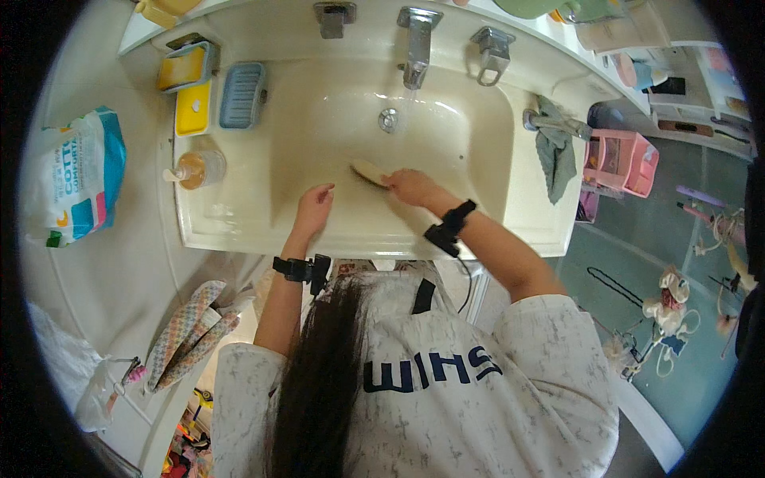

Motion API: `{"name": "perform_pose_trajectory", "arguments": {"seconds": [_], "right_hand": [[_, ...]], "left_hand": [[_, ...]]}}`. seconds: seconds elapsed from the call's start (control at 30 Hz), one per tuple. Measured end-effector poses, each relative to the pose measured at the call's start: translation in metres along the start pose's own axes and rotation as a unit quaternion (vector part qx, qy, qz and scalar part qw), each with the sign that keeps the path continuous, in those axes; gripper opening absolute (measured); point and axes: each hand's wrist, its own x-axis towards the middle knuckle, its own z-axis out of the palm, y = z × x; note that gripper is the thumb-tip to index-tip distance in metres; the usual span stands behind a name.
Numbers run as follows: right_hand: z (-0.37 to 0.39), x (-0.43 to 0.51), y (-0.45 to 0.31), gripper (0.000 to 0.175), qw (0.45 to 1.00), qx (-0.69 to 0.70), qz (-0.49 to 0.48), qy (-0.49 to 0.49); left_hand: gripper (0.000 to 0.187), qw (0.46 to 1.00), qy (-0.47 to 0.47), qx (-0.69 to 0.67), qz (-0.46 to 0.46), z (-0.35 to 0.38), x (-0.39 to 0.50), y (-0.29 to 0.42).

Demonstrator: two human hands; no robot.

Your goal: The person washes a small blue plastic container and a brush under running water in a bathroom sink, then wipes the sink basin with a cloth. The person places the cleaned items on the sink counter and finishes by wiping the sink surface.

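My right hand (411, 186) grips one end of a pale brush (370, 173) with dark bristles along its lower edge, held above the basin of a cream sink (311, 143). To its left, my left hand (317, 206) hovers over the basin's near side with its fingers loosely curled, and I see nothing in it. Water runs from the chrome faucet (417, 54), falling just right of the metal drain (388, 119). Black straps with small devices are on both wrists.
Soap dishes, a yellow one (193, 110) and a blue one (241, 95), and a pump bottle (203, 169) stand on the sink's left ledge. A grey-green cloth (556, 155) hangs at the right ledge, beside a pink plastic organizer (624, 161). A soft pack (83, 179) lies far left.
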Motion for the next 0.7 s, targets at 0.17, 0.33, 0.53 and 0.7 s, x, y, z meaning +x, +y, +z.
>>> {"name": "perform_pose_trajectory", "arguments": {"seconds": [0.17,0.33,0.53,0.7], "right_hand": [[-0.046,-0.105,0.061,0.020,0.945,0.042,0.313,-0.084],[-0.016,-0.084,0.066,0.014,0.958,0.128,0.248,0.063],[-0.013,0.029,-0.010,0.014,0.596,0.747,0.233,0.179],[-0.040,0.031,-0.038,0.022,0.690,0.681,0.212,0.124]], "left_hand": [[0.031,0.993,-0.004,0.072,0.097,0.004,-0.005,-0.003],[0.033,0.988,-0.071,0.127,0.048,0.012,0.000,0.019],[0.046,0.993,-0.043,-0.101,0.045,0.060,0.031,0.078],[0.030,0.972,0.035,-0.193,-0.128,0.080,0.067,0.115]]}}
